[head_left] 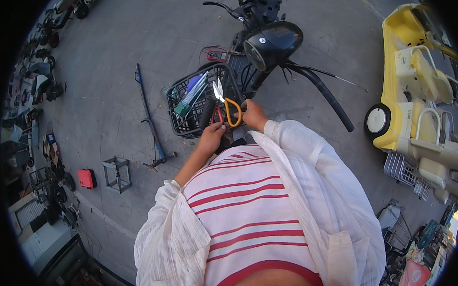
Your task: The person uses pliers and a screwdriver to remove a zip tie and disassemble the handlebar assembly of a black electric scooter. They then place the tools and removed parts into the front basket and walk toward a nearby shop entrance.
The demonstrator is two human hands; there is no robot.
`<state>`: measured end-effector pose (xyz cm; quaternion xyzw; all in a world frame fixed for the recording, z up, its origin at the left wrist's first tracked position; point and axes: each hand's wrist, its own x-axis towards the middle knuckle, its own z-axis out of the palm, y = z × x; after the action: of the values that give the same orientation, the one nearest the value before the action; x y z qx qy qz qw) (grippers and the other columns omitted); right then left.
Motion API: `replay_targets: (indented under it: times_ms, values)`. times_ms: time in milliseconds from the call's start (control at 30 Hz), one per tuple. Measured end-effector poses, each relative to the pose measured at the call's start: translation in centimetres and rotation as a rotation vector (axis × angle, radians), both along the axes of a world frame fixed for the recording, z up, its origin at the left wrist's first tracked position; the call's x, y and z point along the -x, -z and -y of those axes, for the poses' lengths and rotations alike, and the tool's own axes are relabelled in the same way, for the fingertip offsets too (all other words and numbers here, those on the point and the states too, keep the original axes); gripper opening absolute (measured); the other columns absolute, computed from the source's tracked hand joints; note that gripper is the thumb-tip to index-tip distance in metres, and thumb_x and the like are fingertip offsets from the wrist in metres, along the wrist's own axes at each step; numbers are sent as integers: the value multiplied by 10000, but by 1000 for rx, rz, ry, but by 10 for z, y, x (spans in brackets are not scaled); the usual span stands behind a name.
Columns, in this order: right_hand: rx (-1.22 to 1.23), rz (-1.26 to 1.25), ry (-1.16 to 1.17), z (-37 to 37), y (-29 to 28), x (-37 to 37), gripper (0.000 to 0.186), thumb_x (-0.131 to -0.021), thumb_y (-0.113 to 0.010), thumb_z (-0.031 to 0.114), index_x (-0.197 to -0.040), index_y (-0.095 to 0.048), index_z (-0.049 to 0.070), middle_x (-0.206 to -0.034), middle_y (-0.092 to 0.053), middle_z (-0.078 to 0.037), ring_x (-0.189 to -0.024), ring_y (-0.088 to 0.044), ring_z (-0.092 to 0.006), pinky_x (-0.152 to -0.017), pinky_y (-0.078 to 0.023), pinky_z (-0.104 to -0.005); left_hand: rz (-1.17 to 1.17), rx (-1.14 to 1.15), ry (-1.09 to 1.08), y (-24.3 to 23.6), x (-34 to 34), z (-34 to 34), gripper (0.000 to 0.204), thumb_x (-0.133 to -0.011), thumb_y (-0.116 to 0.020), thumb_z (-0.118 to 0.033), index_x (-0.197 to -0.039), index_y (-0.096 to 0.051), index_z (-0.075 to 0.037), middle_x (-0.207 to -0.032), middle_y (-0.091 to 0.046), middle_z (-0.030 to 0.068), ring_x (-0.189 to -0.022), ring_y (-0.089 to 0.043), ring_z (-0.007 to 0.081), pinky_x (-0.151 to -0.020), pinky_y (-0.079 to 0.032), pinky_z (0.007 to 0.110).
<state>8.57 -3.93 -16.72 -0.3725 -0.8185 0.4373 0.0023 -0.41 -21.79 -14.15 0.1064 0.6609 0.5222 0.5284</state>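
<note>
In front of my striped shirt, both hands meet at a pair of scissors whose blades point away from me and stand apart. My left hand pinches the lower end of the red handle. The fingers of my right hand are closed at the orange handle loop. Just below the scissors is a black wire basket. It holds a bundle of pale, thin sticks or tubes and a green item. A black grip-like shape lies beside my left hand, its kind unclear.
A black headlight and handlebar rise beyond my hands. A red meter sits behind the basket. On the floor at left are a blue pole, a metal frame and a red case. A yellow cart stands right.
</note>
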Motion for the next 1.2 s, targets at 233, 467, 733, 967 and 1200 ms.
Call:
replay_targets:
  times_ms: [233, 467, 733, 967, 1200]
  values:
    - [605, -51, 370, -2, -4, 1, 203, -766, -702, 132, -854, -593, -15, -742, -626, -109, -590, -633, -180, -472, -513, -301, 65, -15, -52, -18, 1, 0, 240, -968, -485, -142, -1071, -627, 22, -859, -638, 34, -716, -582, 111, -676, -468, 245]
    - [508, -84, 457, -11, -10, -18, 219, -775, -635, 145, -904, -611, -30, -730, -627, -121, -668, -640, -235, -594, -520, -327, 55, 0, -33, -21, 1, -2, 238, -972, -468, -137, -1067, -619, 21, -869, -634, 43, -711, -595, 122, -678, -474, 250]
    - [86, -432, 456, -22, -38, -52, 261, -768, -597, 70, -1013, -553, -9, -888, -622, -154, -813, -620, -281, -757, -486, -351, 68, 24, 30, -8, -3, -14, 280, -976, -473, -140, -1128, -615, 47, -935, -643, 83, -781, -611, 166, -761, -494, 293]
    - [-93, -527, 565, -29, -52, -56, 280, -797, -562, 30, -1069, -500, 21, -932, -559, -132, -824, -569, -239, -767, -469, -329, -24, 31, 63, 11, -3, -15, 259, -968, -469, -125, -1098, -637, 23, -950, -668, 84, -757, -640, 150, -711, -493, 267]
    - [389, -645, 611, -24, -74, -52, 195, -884, -483, 4, -1078, -483, 23, -856, -527, -46, -704, -522, -111, -674, -480, -256, -78, 86, 92, 11, -3, -18, 257, -956, -486, -112, -1094, -639, 40, -994, -680, 105, -771, -660, 165, -714, -496, 284]
